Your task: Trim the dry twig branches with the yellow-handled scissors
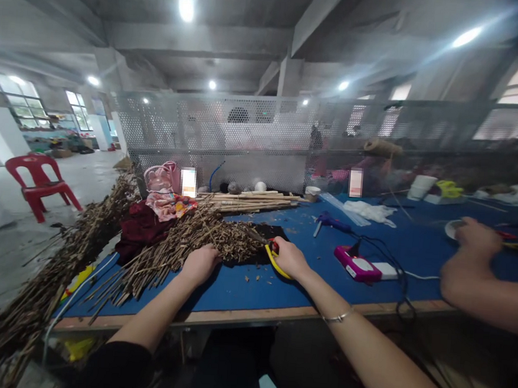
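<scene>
A heap of dried brown stems with curled tops [237, 244] lies on the blue table [234, 293], its upper end over a black sheet [277, 232]. My left hand [201, 265] rests at the near side of the heap, fingers closed at the stems; what they grip is hidden. My right hand [289, 258] is wrapped round yellow-and-red-handled cutters [278, 266], whose blades point left at the curled tops. A few small bits lie on the table below the cutters.
Light wooden sticks [254, 201] lie behind the heap. To the right are a blue glue gun [332, 221], a magenta device [357, 265] with cables, and another person's hand [477, 239]. More dried stems [73, 246] hang off the left edge near a red chair [38, 183].
</scene>
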A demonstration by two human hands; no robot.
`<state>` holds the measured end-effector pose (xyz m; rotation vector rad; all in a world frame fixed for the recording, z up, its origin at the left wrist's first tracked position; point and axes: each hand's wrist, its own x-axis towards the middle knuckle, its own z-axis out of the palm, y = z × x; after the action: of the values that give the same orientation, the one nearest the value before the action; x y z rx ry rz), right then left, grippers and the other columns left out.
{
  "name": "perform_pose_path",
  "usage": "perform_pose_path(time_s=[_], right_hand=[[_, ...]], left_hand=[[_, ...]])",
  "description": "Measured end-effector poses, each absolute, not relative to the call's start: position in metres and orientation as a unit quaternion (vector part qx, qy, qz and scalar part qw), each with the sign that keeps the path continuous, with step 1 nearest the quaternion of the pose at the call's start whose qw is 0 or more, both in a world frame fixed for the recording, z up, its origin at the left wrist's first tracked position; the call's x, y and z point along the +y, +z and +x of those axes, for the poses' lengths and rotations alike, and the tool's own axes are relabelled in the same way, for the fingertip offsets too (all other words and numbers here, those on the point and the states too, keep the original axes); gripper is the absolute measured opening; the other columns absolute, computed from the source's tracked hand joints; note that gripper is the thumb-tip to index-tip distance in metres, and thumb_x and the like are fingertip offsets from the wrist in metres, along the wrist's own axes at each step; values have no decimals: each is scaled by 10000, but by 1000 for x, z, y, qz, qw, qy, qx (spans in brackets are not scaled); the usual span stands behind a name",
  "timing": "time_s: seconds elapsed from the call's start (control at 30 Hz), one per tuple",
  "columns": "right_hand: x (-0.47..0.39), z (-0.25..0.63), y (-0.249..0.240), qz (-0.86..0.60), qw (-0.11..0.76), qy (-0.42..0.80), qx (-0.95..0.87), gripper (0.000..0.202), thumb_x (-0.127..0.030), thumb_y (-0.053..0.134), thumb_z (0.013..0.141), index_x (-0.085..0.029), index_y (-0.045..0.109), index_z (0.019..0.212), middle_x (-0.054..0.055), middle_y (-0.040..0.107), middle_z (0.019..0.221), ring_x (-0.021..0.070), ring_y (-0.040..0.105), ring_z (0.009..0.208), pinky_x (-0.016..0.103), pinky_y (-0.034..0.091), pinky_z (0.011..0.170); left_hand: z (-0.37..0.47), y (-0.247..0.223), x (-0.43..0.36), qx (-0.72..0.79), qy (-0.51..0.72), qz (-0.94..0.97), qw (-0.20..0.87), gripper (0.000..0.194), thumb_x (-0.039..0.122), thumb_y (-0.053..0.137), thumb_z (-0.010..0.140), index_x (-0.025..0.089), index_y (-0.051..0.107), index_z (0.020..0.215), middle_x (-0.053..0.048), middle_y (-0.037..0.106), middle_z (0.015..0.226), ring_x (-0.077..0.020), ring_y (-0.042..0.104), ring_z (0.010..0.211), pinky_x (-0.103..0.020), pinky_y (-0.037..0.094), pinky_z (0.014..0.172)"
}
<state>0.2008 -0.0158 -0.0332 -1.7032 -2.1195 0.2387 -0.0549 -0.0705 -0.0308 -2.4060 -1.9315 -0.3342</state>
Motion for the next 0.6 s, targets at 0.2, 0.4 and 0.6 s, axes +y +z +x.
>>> perform_pose_path(time_s=[0.2, 0.4, 0.6], right_hand=[[-14, 202, -36, -595, 200, 79, -774, 159, -98, 518, 659, -202, 481, 773, 6, 580, 710, 125, 510, 617, 206, 212, 498], [-15, 201, -31, -593, 243, 73, -764, 193, -380, 548, 716, -199, 489, 751, 18, 580, 703, 134, 509, 603, 202, 244, 492], [-8, 160, -26, -585, 356, 90, -723, 379, -581, 447, 735, -214, 531, 694, 18, 586, 628, 146, 524, 582, 212, 289, 515]], left_hand=[[-60, -33, -75, -609, -115, -785, 15, 266, 321, 408, 826, 189, 625, 746, -58, 591, 853, -165, 583, 767, -242, 398, 675], [-60, -24, -74, -585, -258, -766, -67, 281, 405, 429, 806, 183, 589, 740, -40, 584, 740, -160, 547, 708, -242, 370, 657], [-16, -12, -31, -503, -621, -554, -235, 231, 357, 421, 804, 179, 495, 679, 26, 464, 571, -115, 445, 575, -220, 345, 590]])
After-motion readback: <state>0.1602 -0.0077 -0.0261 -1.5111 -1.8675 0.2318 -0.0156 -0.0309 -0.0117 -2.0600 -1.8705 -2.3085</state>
